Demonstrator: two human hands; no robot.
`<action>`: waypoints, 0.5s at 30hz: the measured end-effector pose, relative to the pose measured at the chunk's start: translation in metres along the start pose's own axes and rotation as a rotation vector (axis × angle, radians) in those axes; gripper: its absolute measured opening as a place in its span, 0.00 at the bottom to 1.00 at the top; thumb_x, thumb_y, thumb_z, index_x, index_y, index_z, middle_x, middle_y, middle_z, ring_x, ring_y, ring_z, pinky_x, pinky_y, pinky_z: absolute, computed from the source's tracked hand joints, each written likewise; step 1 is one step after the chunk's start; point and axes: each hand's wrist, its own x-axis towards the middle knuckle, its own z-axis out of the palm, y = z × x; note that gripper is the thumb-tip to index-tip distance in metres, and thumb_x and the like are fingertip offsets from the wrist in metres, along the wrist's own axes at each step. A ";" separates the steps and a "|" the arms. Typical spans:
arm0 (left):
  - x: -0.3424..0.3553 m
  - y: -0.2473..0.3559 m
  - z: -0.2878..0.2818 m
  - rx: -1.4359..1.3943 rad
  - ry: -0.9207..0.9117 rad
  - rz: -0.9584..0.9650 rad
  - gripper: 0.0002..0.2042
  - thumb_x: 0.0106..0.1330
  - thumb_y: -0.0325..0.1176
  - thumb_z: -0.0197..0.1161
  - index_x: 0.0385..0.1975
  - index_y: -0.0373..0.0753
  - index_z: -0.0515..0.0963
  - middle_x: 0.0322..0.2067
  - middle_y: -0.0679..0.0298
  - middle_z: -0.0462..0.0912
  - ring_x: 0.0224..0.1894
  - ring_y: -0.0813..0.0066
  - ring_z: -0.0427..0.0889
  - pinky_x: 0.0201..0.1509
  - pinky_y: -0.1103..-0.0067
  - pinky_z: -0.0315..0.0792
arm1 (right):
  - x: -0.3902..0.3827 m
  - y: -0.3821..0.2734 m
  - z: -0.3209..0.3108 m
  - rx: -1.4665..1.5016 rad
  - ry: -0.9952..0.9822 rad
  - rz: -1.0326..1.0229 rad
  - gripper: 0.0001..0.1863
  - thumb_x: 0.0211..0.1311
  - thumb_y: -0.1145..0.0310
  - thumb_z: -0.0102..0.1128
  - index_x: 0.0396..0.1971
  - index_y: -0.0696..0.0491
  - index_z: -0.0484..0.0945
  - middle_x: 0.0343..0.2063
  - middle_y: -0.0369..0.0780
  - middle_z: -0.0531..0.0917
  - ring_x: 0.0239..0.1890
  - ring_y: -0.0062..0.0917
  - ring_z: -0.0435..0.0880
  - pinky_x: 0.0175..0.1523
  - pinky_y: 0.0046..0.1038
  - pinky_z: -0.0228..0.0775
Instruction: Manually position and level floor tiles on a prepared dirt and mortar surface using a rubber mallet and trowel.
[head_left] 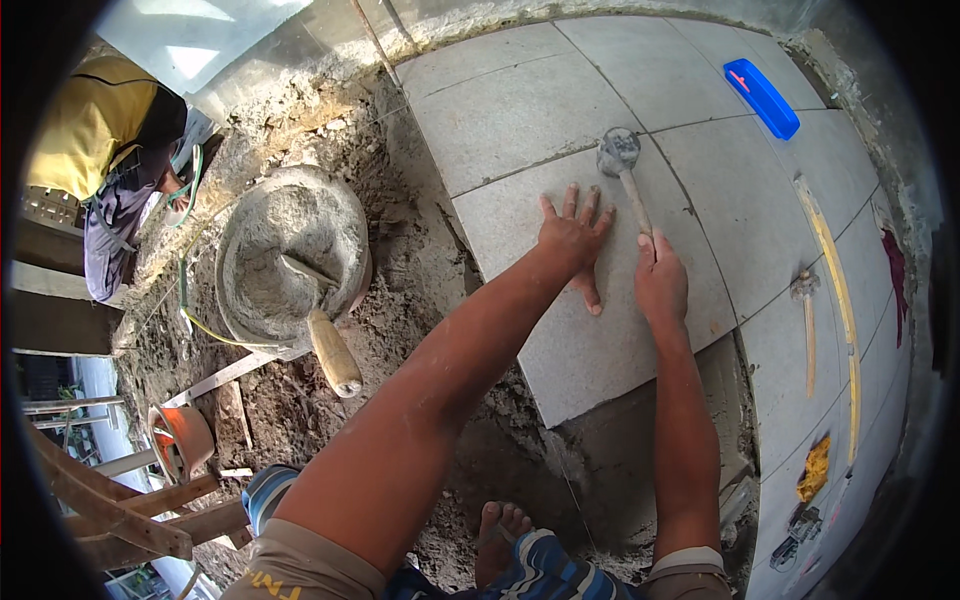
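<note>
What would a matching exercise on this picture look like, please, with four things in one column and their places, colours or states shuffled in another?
Things:
1. left hand
2. mallet
3. trowel
4. plastic tray

Places, colours or states:
A. blue, in the upper right of the picture
B. fingers spread on a pale tile
C. blade in the mortar of a round tub, wooden handle leaning out
D. gripped by its handle in the right hand

Right pairs: 1-B, 2-D, 3-C, 4-A
</note>
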 end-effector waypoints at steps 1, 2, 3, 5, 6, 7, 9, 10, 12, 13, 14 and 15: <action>0.000 -0.001 0.000 0.002 -0.001 -0.007 0.82 0.23 0.68 0.86 0.83 0.44 0.44 0.83 0.48 0.42 0.84 0.37 0.39 0.76 0.30 0.47 | 0.002 -0.001 0.001 0.069 0.056 -0.040 0.24 0.81 0.52 0.48 0.63 0.52 0.78 0.47 0.53 0.88 0.49 0.53 0.87 0.52 0.49 0.78; 0.001 -0.002 -0.001 0.007 0.005 -0.009 0.82 0.23 0.68 0.86 0.83 0.44 0.44 0.83 0.48 0.42 0.84 0.37 0.39 0.76 0.30 0.47 | 0.005 -0.003 0.002 0.150 0.124 -0.096 0.23 0.81 0.53 0.49 0.64 0.51 0.78 0.48 0.53 0.88 0.49 0.53 0.87 0.52 0.49 0.78; 0.000 -0.001 0.000 -0.001 0.002 -0.010 0.82 0.23 0.68 0.86 0.83 0.44 0.44 0.83 0.47 0.42 0.84 0.36 0.39 0.76 0.30 0.47 | 0.004 -0.003 0.003 0.139 0.107 -0.076 0.23 0.81 0.53 0.49 0.64 0.51 0.78 0.48 0.53 0.88 0.49 0.53 0.87 0.52 0.49 0.78; 0.001 -0.001 0.001 -0.011 -0.001 0.006 0.82 0.22 0.68 0.86 0.83 0.43 0.45 0.83 0.47 0.42 0.83 0.36 0.40 0.76 0.30 0.47 | 0.004 -0.004 0.005 0.197 0.128 -0.104 0.23 0.80 0.52 0.50 0.64 0.50 0.78 0.48 0.53 0.88 0.49 0.53 0.87 0.52 0.49 0.78; 0.001 -0.001 0.001 -0.012 0.007 0.002 0.82 0.22 0.68 0.86 0.83 0.43 0.45 0.83 0.47 0.42 0.83 0.36 0.39 0.76 0.30 0.47 | 0.002 -0.004 0.006 0.195 0.157 -0.131 0.23 0.80 0.52 0.50 0.64 0.50 0.78 0.48 0.53 0.88 0.49 0.53 0.87 0.52 0.49 0.78; 0.001 -0.001 0.001 -0.008 0.011 -0.006 0.82 0.22 0.68 0.86 0.83 0.43 0.45 0.83 0.47 0.42 0.83 0.36 0.39 0.76 0.30 0.47 | 0.002 -0.005 0.007 0.119 0.088 -0.097 0.24 0.80 0.52 0.50 0.64 0.50 0.78 0.48 0.53 0.88 0.49 0.54 0.87 0.52 0.50 0.79; 0.001 -0.001 0.002 -0.014 0.008 0.006 0.82 0.22 0.68 0.87 0.83 0.43 0.45 0.83 0.47 0.42 0.83 0.36 0.40 0.76 0.30 0.47 | 0.001 -0.007 0.009 0.047 0.023 -0.063 0.24 0.80 0.52 0.50 0.64 0.50 0.78 0.47 0.53 0.88 0.49 0.54 0.87 0.52 0.50 0.79; 0.001 -0.002 0.002 -0.017 0.004 0.005 0.82 0.22 0.67 0.87 0.83 0.43 0.45 0.83 0.46 0.42 0.83 0.36 0.40 0.76 0.30 0.47 | 0.001 -0.008 0.010 0.096 0.041 -0.060 0.24 0.80 0.52 0.50 0.64 0.52 0.78 0.48 0.54 0.87 0.51 0.53 0.87 0.53 0.47 0.78; 0.001 -0.002 0.002 -0.020 0.005 0.003 0.82 0.22 0.67 0.87 0.83 0.43 0.45 0.83 0.46 0.42 0.83 0.36 0.40 0.76 0.30 0.47 | 0.002 -0.010 0.011 0.144 0.050 -0.050 0.25 0.81 0.52 0.50 0.65 0.54 0.78 0.49 0.55 0.87 0.53 0.52 0.86 0.55 0.44 0.78; 0.002 -0.002 0.002 -0.024 0.001 0.004 0.82 0.22 0.67 0.87 0.83 0.43 0.44 0.83 0.46 0.42 0.83 0.36 0.40 0.76 0.30 0.47 | 0.003 -0.010 0.011 0.076 0.028 -0.060 0.24 0.80 0.52 0.50 0.64 0.52 0.78 0.47 0.54 0.87 0.51 0.53 0.87 0.53 0.47 0.78; 0.002 -0.002 0.002 -0.025 -0.001 0.007 0.82 0.22 0.67 0.87 0.83 0.43 0.44 0.83 0.46 0.42 0.83 0.36 0.40 0.76 0.30 0.47 | 0.004 -0.010 0.011 0.007 0.018 -0.068 0.24 0.79 0.51 0.50 0.64 0.49 0.78 0.46 0.54 0.88 0.49 0.54 0.87 0.51 0.50 0.79; 0.002 -0.002 0.002 -0.028 0.004 0.003 0.82 0.22 0.67 0.87 0.83 0.43 0.44 0.83 0.46 0.42 0.83 0.36 0.40 0.76 0.30 0.46 | 0.005 -0.010 0.010 0.005 0.006 -0.065 0.24 0.79 0.51 0.50 0.64 0.49 0.78 0.46 0.54 0.88 0.49 0.54 0.87 0.51 0.50 0.79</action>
